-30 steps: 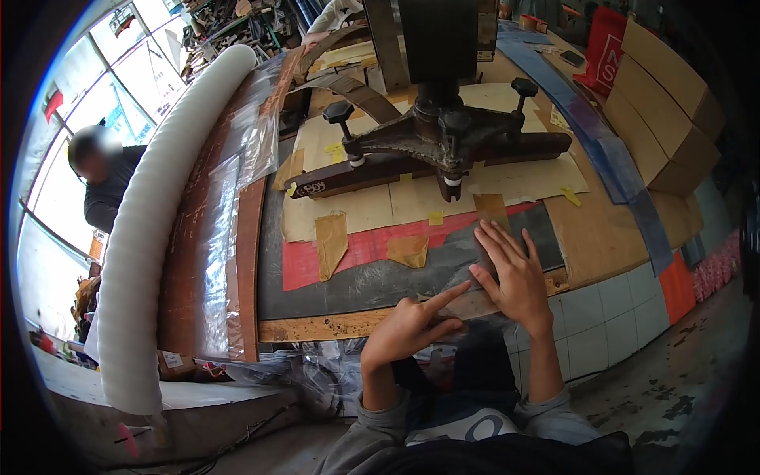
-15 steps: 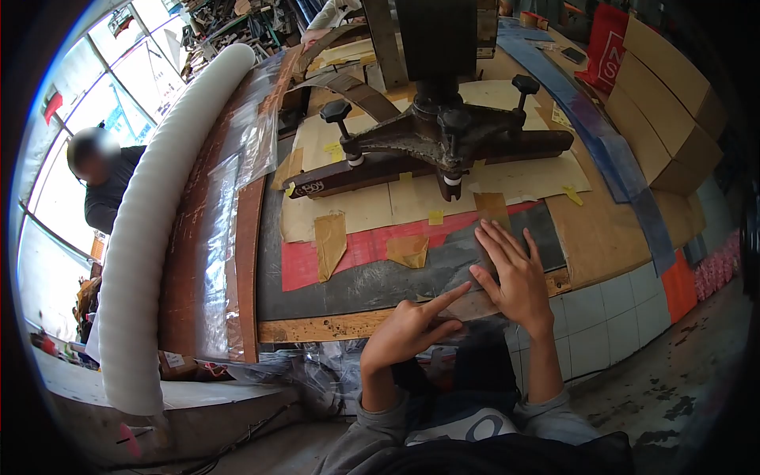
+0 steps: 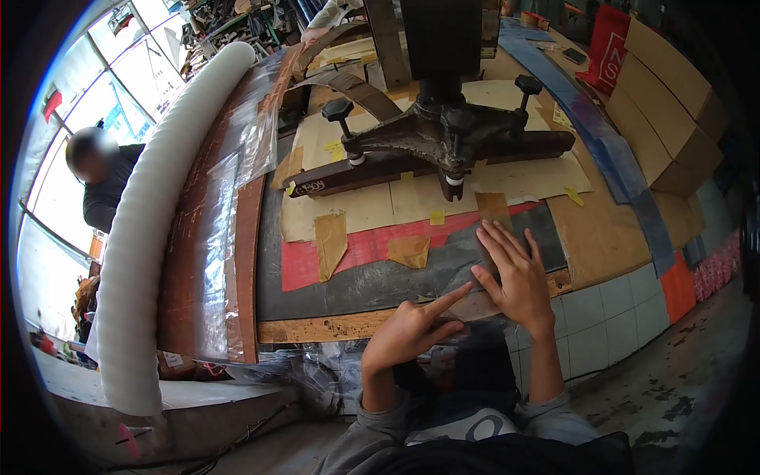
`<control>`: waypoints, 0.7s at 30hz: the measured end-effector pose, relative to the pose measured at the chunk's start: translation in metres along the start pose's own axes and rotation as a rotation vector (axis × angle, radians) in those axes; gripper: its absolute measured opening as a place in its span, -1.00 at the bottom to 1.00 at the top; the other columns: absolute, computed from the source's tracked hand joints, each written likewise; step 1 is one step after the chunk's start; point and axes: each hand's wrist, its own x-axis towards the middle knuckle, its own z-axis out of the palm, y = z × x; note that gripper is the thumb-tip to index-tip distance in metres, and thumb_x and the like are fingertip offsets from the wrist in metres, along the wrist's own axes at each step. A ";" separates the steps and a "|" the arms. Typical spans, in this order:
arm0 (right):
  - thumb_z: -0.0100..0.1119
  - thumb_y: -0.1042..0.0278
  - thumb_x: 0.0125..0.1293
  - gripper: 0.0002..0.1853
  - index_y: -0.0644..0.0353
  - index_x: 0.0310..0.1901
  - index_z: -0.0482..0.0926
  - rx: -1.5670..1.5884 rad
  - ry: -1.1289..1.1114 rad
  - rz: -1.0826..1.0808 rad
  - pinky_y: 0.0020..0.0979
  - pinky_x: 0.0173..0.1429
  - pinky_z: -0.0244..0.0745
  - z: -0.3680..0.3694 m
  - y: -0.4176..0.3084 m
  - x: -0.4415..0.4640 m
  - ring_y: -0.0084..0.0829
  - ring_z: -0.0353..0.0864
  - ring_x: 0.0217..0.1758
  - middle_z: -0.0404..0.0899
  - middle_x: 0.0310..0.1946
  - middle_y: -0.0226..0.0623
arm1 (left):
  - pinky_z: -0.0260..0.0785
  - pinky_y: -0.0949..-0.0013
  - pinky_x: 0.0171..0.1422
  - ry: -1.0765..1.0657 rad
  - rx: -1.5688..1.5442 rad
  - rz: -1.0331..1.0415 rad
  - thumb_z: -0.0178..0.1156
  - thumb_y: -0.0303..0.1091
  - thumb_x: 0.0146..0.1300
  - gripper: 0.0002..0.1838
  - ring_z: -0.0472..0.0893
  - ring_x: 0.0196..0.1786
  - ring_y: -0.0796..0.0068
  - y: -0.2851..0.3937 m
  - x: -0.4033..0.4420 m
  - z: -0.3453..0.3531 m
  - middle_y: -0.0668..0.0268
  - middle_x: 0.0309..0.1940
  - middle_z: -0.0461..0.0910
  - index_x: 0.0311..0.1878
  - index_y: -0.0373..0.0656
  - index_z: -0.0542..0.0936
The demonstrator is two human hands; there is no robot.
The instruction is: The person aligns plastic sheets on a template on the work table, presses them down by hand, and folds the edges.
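My right hand lies flat with fingers spread on the dark grey sheet, near the front edge of the press table. Beneath its palm and reaching toward the table edge is a clear, brownish plastic sheet. My left hand is just left of it at the edge, index finger stretched along the plastic and thumb apart. Its other fingers are folded or hidden, so any grip beneath cannot be seen. A red sheet and brown tape pieces lie farther left.
Above the table hangs a black press head with a long bar over cream card. A white foam roll stands left, with a person behind it. Cardboard boxes and blue plastic are on the right.
Both hands keep nearly the same place and pose. The person behind the foam roll has shifted very slightly left.
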 end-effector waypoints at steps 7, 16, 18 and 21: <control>0.02 -0.07 0.40 -0.41 0.17 0.31 0.40 0.006 0.003 -0.003 0.01 0.56 -0.09 0.000 0.001 0.000 -0.32 0.28 0.46 0.38 0.35 -0.25 | 0.57 0.27 -0.18 0.040 -0.004 -0.006 0.25 -0.29 0.30 -0.37 0.72 -0.28 0.13 0.001 -0.001 0.002 0.22 -0.39 0.73 0.43 0.04 0.33; 0.02 -0.03 0.43 -0.49 0.21 0.20 0.51 0.232 0.104 0.070 -0.04 0.52 0.03 0.001 0.006 0.002 -0.23 0.42 0.35 0.49 0.25 -0.17 | 0.53 0.35 -0.29 0.225 -0.004 -0.046 0.35 -0.28 0.21 -0.43 0.74 -0.37 0.28 0.012 -0.004 0.019 0.16 -0.46 0.70 0.29 -0.02 0.45; 0.00 0.01 0.45 -0.53 0.25 0.14 0.55 0.321 0.155 0.108 -0.05 0.49 0.09 0.002 0.009 0.004 -0.19 0.48 0.30 0.54 0.19 -0.13 | 0.53 0.44 -0.26 0.313 -0.005 -0.100 0.36 -0.34 0.19 -0.49 0.76 -0.32 0.40 0.019 -0.005 0.028 0.21 -0.44 0.72 0.23 -0.04 0.51; -0.03 0.05 0.49 -0.56 0.29 0.08 0.58 0.373 0.211 0.118 -0.05 0.46 0.16 0.005 0.010 0.005 -0.15 0.54 0.23 0.59 0.12 -0.08 | 0.49 0.52 -0.27 0.364 -0.028 -0.263 0.35 -0.38 0.20 -0.54 0.74 -0.35 0.52 0.029 -0.008 0.036 0.21 -0.41 0.71 0.19 -0.07 0.54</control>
